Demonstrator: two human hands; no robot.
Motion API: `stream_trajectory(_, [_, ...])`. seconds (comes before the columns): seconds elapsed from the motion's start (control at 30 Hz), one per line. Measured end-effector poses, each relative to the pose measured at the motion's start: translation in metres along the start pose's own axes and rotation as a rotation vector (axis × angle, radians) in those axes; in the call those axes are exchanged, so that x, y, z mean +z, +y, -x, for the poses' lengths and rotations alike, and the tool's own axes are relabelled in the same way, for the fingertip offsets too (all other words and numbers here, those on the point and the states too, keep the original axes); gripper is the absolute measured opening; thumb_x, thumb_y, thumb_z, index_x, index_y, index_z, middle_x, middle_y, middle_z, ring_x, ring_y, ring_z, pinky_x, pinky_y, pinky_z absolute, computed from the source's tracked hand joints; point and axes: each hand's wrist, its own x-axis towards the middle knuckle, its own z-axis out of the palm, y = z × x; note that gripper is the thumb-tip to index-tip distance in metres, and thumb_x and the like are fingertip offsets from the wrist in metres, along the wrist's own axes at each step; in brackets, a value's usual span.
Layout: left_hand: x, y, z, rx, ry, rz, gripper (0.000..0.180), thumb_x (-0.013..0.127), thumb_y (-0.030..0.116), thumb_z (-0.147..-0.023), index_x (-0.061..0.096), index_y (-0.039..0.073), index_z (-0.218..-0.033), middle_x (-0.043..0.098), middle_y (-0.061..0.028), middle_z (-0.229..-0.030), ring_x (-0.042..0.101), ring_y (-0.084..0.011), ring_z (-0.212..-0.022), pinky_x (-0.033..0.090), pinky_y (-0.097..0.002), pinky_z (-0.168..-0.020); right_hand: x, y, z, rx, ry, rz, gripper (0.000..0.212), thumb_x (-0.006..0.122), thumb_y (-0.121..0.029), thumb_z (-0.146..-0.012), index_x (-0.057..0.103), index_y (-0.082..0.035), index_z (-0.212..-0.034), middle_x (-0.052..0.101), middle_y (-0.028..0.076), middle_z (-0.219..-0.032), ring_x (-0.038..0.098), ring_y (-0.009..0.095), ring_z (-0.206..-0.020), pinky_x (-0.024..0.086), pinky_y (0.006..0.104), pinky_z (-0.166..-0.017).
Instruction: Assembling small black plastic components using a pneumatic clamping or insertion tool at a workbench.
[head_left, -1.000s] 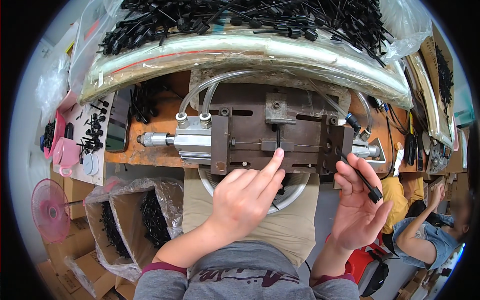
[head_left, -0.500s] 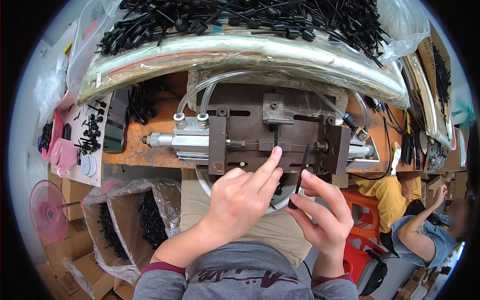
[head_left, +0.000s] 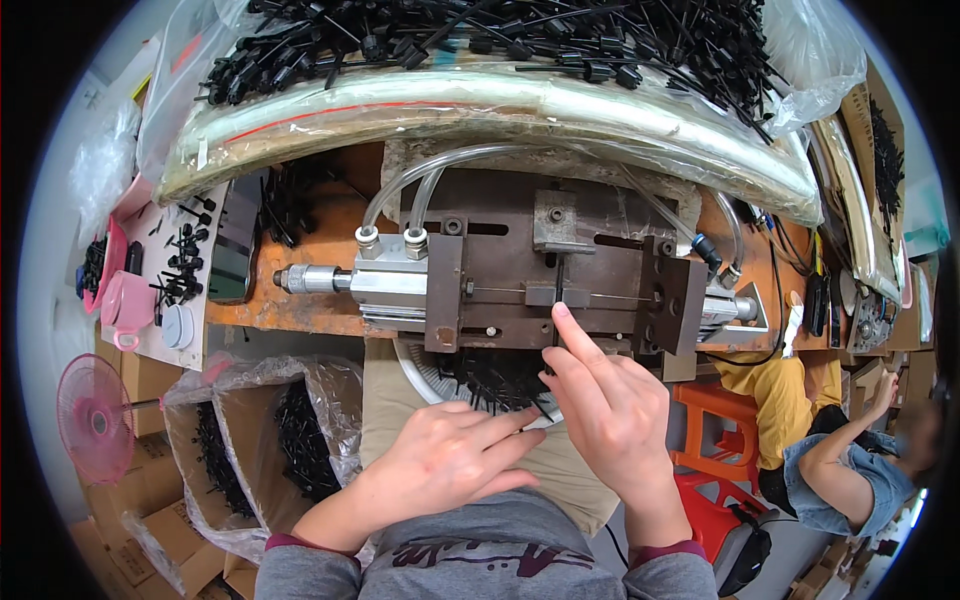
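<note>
A slim black plastic rod (head_left: 560, 272) stands in line with the small central block (head_left: 541, 296) of a brown metal fixture (head_left: 500, 206). My right hand (head_left: 618, 415) is at its near end, index fingertip against the rod just below the block and the other fingers curled round its lower part. The rod's near end is mostly hidden by those fingers. Lower left, my left hand (head_left: 435, 455) hovers over the near rim of a white round bowl (head_left: 418, 375) with its fingers stretched and apart. Black rod parts (head_left: 495, 378) fill the bowl, one poking out by my left fingertips.
Air cylinders (head_left: 388, 290) with clear hoses flank the fixture. Behind it, a plastic-covered ledge (head_left: 480, 105) bears a heap of black parts (head_left: 600, 45). Bagged boxes (head_left: 240, 400) and a pink fan (head_left: 97, 418) are at left. Another person (head_left: 845, 455) sits at right near red stools (head_left: 715, 430).
My left hand has drawn back from the fixture toward the bowl. My right hand has moved forward and left, bringing its black rod to the central block.
</note>
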Motion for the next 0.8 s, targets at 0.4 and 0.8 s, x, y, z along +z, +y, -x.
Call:
stream_trajectory(0.4, [0.001, -0.002, 0.003, 0.139, -0.002, 0.040, 0.040, 0.078, 0.042, -0.078, 0.072, 0.007, -0.098, 0.073, -0.0046, -0.100, 0.068, -0.0168, -0.070, 0.053, -0.0271, -0.061, -0.022, -0.002, -0.022, -0.013, -0.127, 0.027, 0.032, 0.082, -0.010, -0.069, 0.069, -0.004, -0.099, 0.071, 0.010, -0.112, 0.063, 0.017, -0.059, 0.050, 0.0282, -0.056])
stream_trajectory(0.8, [0.003, 0.001, 0.014, 0.149, 0.023, 0.105, 0.048, 0.072, 0.048, -0.081, 0.070, 0.003, -0.098, 0.071, -0.0066, -0.100, 0.068, -0.0198, -0.080, 0.053, -0.0291, -0.068, -0.054, 0.054, -0.197, -0.217, 0.302, 0.225, 0.026, 0.074, -0.012, -0.076, 0.066, -0.006, -0.100, 0.069, 0.009, -0.094, 0.069, 0.025, -0.089, 0.055, 0.0417, -0.071])
